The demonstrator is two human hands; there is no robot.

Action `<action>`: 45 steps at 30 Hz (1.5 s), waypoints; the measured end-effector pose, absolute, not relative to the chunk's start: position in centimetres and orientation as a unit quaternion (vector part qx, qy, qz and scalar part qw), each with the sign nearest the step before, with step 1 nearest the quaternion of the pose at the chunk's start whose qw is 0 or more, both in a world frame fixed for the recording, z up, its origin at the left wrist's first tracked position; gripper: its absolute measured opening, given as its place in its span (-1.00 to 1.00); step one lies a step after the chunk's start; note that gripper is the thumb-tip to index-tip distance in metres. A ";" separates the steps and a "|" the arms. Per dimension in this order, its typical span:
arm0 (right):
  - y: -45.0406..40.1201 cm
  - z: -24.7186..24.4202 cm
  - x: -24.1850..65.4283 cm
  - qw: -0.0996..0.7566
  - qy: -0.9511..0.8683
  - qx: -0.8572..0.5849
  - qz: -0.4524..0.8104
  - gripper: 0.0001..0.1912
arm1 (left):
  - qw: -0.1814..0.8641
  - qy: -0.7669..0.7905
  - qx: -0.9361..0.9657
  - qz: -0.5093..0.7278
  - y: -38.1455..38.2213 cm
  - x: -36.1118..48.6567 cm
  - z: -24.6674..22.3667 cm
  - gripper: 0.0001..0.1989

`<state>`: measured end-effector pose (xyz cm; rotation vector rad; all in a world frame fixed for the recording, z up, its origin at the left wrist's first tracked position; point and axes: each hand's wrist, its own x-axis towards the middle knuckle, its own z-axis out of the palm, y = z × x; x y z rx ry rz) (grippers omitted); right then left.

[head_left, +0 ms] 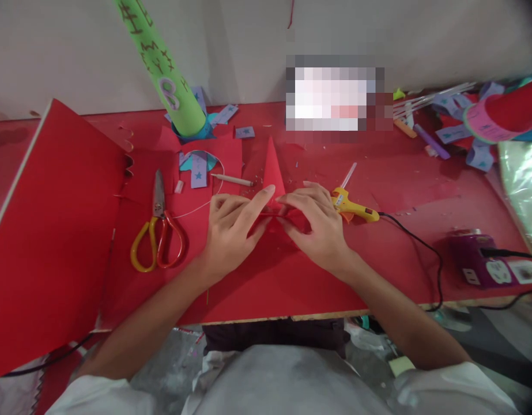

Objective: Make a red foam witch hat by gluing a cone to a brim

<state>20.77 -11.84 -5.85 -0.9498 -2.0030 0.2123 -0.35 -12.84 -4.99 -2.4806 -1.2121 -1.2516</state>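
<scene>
My left hand (235, 227) and my right hand (320, 225) meet over the red table, each with thumb and fingers closed on a piece of red paper (273, 167). The paper rises to a narrow point away from me, and its near edge lies between my thumbs and fingertips. Just beyond my right hand lies a yellow glue gun (354, 206) with a clear glue stick poking out. Left of my left hand are scissors (158, 230) with one yellow and one red handle. A pale pen (232, 180) lies above my left hand.
A green paper tube (170, 80) with writing stands at the back left. A large red board (58, 230) leans at the left. At the right are a purple box (479, 259) with a cord, a red-and-pink tube (490, 118) and silvery sheeting (523, 184).
</scene>
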 end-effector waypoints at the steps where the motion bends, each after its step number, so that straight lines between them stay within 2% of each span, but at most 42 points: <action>1: -11.9 -5.8 20.8 0.441 -0.808 -0.381 0.085 -0.63 | 0.054 -0.403 -0.815 -0.413 -12.9 -0.4 -5.0 -0.33; 17: -12.1 -5.8 20.6 0.434 -0.815 -0.376 0.075 -0.52 | 0.036 -0.403 -0.816 -0.413 -13.2 -0.2 -5.4 -0.35; 24: -11.9 -6.0 20.9 0.437 -0.809 -0.385 0.076 -0.61 | 0.022 -0.419 -0.817 -0.396 -13.1 -0.2 -5.4 -0.37; 30: -11.7 -6.1 21.1 0.440 -0.793 -0.407 0.108 -0.66 | -0.005 -0.443 -0.819 -0.363 -12.9 -0.5 -5.5 -0.30; 45: -11.9 -5.1 21.1 0.429 -0.770 -0.439 0.175 -0.71 | -0.047 -0.459 -0.796 -0.391 -13.0 -0.5 -4.7 -0.43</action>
